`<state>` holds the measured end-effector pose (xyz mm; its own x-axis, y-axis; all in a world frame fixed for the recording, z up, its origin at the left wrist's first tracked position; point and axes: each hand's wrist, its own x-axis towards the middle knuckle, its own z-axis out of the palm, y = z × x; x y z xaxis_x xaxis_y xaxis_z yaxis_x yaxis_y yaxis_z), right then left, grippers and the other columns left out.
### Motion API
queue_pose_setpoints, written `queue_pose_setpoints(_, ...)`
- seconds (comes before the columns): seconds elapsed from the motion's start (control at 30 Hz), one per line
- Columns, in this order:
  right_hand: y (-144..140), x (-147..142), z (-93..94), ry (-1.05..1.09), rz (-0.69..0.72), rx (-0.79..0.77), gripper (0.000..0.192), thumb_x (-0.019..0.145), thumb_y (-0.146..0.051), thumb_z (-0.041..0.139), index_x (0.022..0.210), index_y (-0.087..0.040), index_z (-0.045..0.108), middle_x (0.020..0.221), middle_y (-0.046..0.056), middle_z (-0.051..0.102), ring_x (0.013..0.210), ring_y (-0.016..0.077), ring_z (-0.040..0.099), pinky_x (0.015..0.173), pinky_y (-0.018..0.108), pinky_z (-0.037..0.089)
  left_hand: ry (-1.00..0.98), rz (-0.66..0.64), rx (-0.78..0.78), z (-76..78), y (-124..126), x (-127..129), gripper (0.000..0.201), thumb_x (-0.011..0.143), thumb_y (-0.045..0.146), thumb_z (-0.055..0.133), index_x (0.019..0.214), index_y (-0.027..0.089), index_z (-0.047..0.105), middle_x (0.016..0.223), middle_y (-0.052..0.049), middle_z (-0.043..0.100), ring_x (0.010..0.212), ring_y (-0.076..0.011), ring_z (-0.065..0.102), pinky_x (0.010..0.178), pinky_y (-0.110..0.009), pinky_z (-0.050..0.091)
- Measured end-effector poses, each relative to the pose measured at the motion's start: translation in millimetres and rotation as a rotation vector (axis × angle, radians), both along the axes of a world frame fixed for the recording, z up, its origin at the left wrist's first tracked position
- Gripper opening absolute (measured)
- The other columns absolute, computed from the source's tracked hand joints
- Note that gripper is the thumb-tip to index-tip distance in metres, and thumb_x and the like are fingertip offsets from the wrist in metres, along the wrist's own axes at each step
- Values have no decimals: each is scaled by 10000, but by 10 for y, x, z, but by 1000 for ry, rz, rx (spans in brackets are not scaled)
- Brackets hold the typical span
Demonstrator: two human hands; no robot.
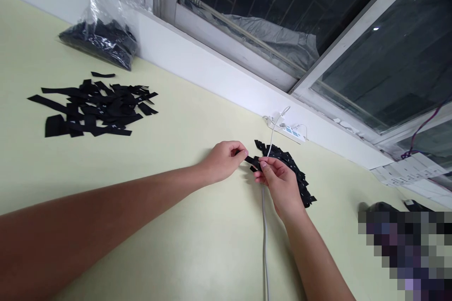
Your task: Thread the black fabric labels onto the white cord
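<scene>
A short black fabric strap (250, 160) is stretched between my two hands above the table. My left hand (228, 160) pinches one end between thumb and fingertips. The other end is in my right hand (280, 178), whose thumb presses it against the fingers; part of the strap is hidden there. Just behind and to the right of that hand lies a pile of black fabric straps (291, 164) with small light marks. Farther off at the left, a second, looser heap of black straps (102, 108) is spread on the table.
A clear plastic bag (102, 37) of black pieces stands at the back left. One loose strap (103, 75) lies before it. A white cable (265, 244) crosses the pale green table (169, 240) under my right hand. A power strip (287, 130) sits by the window wall.
</scene>
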<state>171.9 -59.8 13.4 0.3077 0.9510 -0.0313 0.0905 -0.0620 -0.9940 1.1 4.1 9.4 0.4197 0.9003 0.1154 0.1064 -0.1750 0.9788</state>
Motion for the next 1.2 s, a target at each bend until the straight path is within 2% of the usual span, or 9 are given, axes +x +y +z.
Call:
queue_pose_setpoints(0.23,4,-2,-33,-52,38,-2,508,693,-572,815,985,-172,703,749,12,658,598,110,569,596,274,513,-21,5,66,-32,10,12,200,889,304,556,776,176,662,748,1,620,719,-145,568,668,-283,440)
queue_pose_setpoints(0.37,6,19,-59,-83,72,-16,472,730,-562,791,989,-179,696,707,0,633,576,106,538,564,262,464,-34,175,187,-97,68,26,171,854,303,623,753,181,687,969,-39,640,899,-180,609,806,-322,486)
queue_pose_setpoints(0.47,1,36,-68,-91,91,-20,458,751,-560,776,995,-182,692,729,5,638,585,110,538,575,270,466,61,255,263,-134,107,17,162,798,272,686,664,180,679,1044,-54,617,963,-201,603,915,-370,483)
queue_pose_setpoints(0.7,-17,40,-50,-102,136,-14,465,767,-574,760,1002,-180,685,709,1,623,597,119,540,597,276,454,441,145,400,-170,162,-52,99,704,205,738,610,202,708,1062,-76,650,1043,-290,568,966,-499,451)
queue_pose_setpoints(0.87,-14,53,-62,-133,144,-3,445,801,-566,733,1012,-179,673,684,-5,609,599,125,540,605,280,450,394,210,449,-143,150,-76,134,817,200,619,767,199,743,1066,-84,674,1034,-279,592,945,-479,465)
queue_pose_setpoints(0.93,-22,40,-54,-159,175,11,408,834,-546,708,1017,-184,665,660,-12,596,598,129,540,606,282,454,268,170,499,-106,101,-72,171,874,222,576,913,200,741,1102,-79,689,1079,-264,599,959,-442,469)
queue_pose_setpoints(1.03,-47,4,-26,-209,251,65,330,894,-500,659,1022,-196,658,683,-10,599,619,130,544,612,281,463,106,-33,515,-49,-5,-53,183,913,288,581,1021,217,710,1060,-45,733,1054,-222,641,972,-387,471)
queue_pose_setpoints(1.1,-64,-17,-9,-233,276,106,290,921,-472,631,1026,-203,658,737,1,616,642,131,548,626,285,474,59,-127,451,-28,-66,-35,163,908,311,606,1010,224,697,971,-18,754,960,-196,678,947,-366,481)
queue_pose_setpoints(1.2,-77,-34,-2,-272,256,144,258,938,-442,612,1034,-210,668,786,11,634,660,131,559,642,291,483,9,-146,302,-31,-104,-11,143,904,313,612,992,226,684,911,-3,753,867,-172,691,849,-330,511)
